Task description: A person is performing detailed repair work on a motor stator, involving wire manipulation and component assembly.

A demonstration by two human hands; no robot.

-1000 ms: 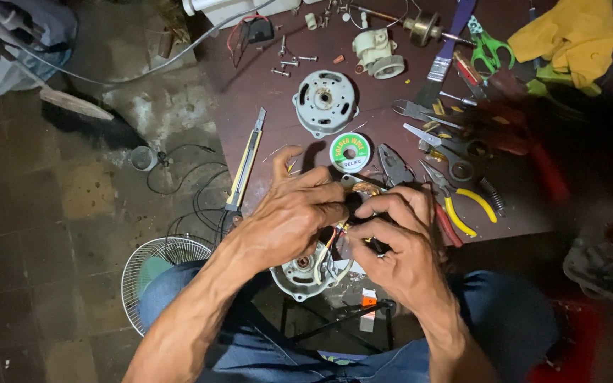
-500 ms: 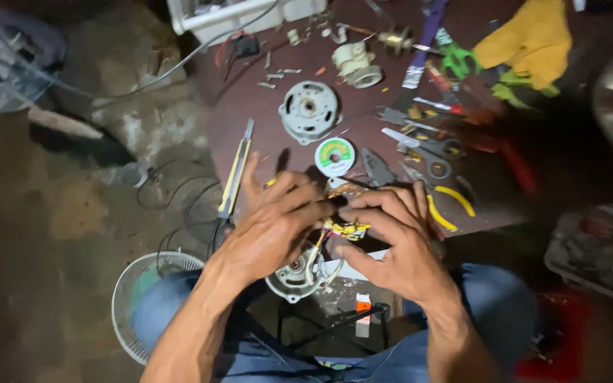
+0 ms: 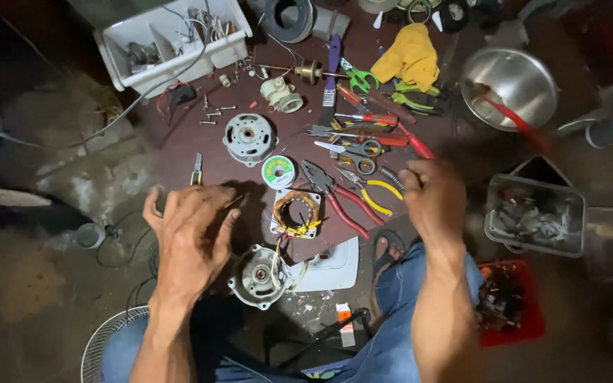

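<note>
Both hands, left (image 3: 193, 234) and right (image 3: 434, 202), hover apart and empty beside the copper stator winding (image 3: 296, 211) (thin leads trailing), so a careless brush could snag those wires.

Both hands are now apart: the left hand (image 3: 193, 234) and the right hand (image 3: 434, 202) no longer grip the copper stator coil (image 3: 296, 213), which lies uncovered between them.

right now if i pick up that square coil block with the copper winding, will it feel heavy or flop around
The coil block is probably heavy for its size: it looks like stacked metal with copper windings. The block itself should stay stiff, but its thin wires run down to the round motor housing, so that would likely drag along. The windings look delicate; grip the frame.
</note>
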